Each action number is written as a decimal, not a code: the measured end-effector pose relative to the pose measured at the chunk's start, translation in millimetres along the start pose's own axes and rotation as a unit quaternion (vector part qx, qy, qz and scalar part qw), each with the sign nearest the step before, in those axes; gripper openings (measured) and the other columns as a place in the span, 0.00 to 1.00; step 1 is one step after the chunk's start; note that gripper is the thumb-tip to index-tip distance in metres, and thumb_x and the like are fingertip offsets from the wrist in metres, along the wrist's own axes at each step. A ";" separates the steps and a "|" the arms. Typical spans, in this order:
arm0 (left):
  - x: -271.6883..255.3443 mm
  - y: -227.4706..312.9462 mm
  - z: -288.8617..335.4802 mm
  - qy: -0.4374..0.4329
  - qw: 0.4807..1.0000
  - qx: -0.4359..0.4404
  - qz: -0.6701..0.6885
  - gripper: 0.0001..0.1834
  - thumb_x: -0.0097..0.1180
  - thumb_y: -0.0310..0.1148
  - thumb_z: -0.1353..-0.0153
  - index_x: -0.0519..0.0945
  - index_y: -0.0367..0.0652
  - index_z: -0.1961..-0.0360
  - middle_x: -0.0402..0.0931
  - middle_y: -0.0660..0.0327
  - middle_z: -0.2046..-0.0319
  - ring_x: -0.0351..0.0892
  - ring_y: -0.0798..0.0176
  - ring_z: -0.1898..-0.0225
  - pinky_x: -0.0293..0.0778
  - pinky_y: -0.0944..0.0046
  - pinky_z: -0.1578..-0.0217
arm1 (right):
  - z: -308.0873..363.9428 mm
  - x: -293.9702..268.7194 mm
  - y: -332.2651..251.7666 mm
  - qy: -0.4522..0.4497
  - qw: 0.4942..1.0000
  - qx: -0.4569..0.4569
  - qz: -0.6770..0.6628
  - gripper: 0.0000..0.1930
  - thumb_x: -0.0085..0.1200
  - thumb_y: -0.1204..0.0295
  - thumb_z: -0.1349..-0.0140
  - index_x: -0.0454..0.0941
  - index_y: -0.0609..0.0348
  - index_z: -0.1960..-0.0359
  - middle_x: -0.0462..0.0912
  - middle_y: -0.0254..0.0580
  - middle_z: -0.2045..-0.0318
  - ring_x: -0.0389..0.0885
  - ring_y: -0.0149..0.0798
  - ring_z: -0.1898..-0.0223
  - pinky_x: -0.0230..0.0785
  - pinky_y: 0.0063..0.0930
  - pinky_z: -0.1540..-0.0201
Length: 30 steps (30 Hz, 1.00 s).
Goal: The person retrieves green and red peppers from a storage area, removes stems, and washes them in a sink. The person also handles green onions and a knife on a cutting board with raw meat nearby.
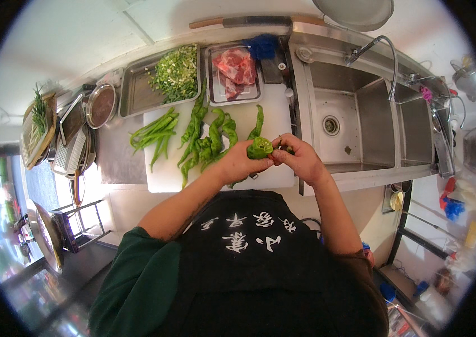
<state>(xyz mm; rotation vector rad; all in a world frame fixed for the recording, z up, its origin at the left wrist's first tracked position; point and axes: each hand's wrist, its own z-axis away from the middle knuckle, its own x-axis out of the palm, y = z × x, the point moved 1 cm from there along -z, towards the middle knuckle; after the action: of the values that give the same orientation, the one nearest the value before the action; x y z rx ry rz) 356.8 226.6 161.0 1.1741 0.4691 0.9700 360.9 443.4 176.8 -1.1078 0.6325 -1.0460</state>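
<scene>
My left hand (241,163) clamped around a cut pepper (260,148), right hand (302,161) against it, its finger grip too small to tell, more peppers (214,137) on the board (165,177)

The left forearm (184,206) slants up from the lower left, the right forearm (336,213) from the lower right; near the frame's centre, the curled left grip (241,163) and inward-bent right grip (302,160) lie close together.

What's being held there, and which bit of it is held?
A pepper, held around its body by the left grip, open end showing. The right grip is close beside it; whether that one holds anything can't be told.
</scene>
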 end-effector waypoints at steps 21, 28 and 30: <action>59.1 42.3 10.2 0.246 0.963 0.102 -0.038 0.11 0.64 0.33 0.34 0.83 0.36 0.57 0.85 0.61 0.67 0.80 0.69 0.66 0.77 0.64 0.61 | 15.4 22.5 -27.0 0.278 0.863 -0.327 0.268 0.03 0.58 0.77 0.33 0.77 0.62 0.63 0.77 0.48 0.66 0.79 0.47 0.67 0.73 0.34 0.63; 55.4 38.5 1.1 0.246 0.966 0.005 0.084 0.11 0.64 0.36 0.36 0.85 0.39 0.59 0.81 0.68 0.70 0.74 0.73 0.69 0.71 0.69 0.67 | -7.5 24.0 -13.0 0.322 0.792 -0.398 0.334 0.05 0.60 0.75 0.35 0.77 0.60 0.61 0.78 0.51 0.66 0.80 0.54 0.65 0.74 0.40 0.64; 49.3 33.8 -2.8 0.244 0.966 0.020 0.088 0.11 0.64 0.38 0.35 0.85 0.40 0.60 0.80 0.69 0.71 0.73 0.73 0.70 0.70 0.69 0.68 | -17.6 26.7 -6.5 0.360 0.778 -0.404 0.320 0.05 0.58 0.75 0.32 0.76 0.61 0.60 0.80 0.50 0.65 0.81 0.51 0.67 0.75 0.38 0.64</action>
<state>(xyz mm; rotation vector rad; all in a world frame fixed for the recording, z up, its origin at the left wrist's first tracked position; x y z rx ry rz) 367.9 271.3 199.2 1.0194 0.7877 1.4197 354.7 411.4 178.7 -1.0221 2.0700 -0.5336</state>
